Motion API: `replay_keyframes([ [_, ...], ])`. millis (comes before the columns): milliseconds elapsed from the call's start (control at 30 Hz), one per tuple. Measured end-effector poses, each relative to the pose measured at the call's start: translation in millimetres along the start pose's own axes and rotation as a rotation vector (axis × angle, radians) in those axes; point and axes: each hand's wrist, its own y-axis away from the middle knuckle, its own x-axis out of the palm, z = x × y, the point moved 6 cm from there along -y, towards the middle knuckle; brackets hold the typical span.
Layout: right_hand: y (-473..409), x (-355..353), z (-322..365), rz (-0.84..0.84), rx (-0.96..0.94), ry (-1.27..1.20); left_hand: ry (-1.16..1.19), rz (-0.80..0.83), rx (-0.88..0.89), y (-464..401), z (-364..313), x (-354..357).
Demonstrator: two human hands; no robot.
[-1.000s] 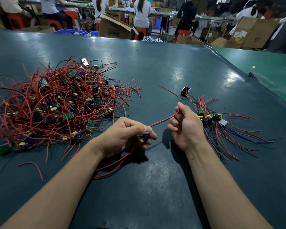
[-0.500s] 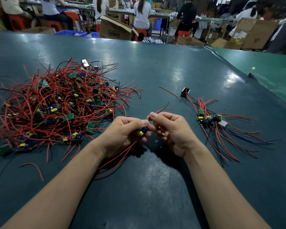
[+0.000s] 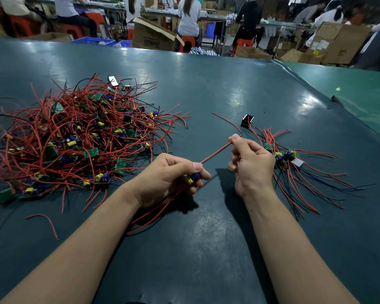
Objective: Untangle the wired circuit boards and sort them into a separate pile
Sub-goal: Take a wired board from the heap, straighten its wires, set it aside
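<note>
A big tangled heap of small green circuit boards with red and black wires [image 3: 79, 137] lies on the left of the dark green table [image 3: 206, 95]. A smaller sorted pile of boards [image 3: 287, 159] lies at the right, its wires fanned toward me. My left hand [image 3: 169, 178] grips one board with yellow and blue parts [image 3: 192, 178]; its other wires trail under my wrist. My right hand [image 3: 248, 163] pinches that board's red wire [image 3: 215, 153] near its far end, holding it stretched straight between both hands.
A small black component [image 3: 247, 121] and a loose red wire [image 3: 226, 121] lie behind my right hand. Another loose red wire [image 3: 45, 222] lies front left. A lighter green table [image 3: 364, 95] adjoins at the right. People sit among cardboard boxes [image 3: 154, 38] beyond the far edge.
My right hand slid from beside my left hand out along the red wire, up and to the right, pulling it straight. My left hand kept its hold on the board.
</note>
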Motion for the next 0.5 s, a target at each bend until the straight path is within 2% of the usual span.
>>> replay_keyframes([
  [133,0.1,-1.1,5.5,-0.011,-0.149,0.128,0.004,0.001,0.02,-0.6,0.7,-0.5],
  [267,-1.4,-5.1,5.9,-0.041,-0.139,0.135,-0.068,0.021,0.058,0.0,-1.2,-0.1],
  [367,-0.9,-2.6,2.1,-0.021,-0.045,0.027,-0.016,0.056,0.049,0.8,-2.7,0.2],
  [433,1.1,3.6,-3.7,0.041,0.075,-0.025,0.083,0.052,0.061,1.1,-5.2,-0.3],
  [500,5.5,10.7,-9.4,0.145,0.162,0.033,0.191,0.037,0.111,1.0,-8.3,-0.8],
])
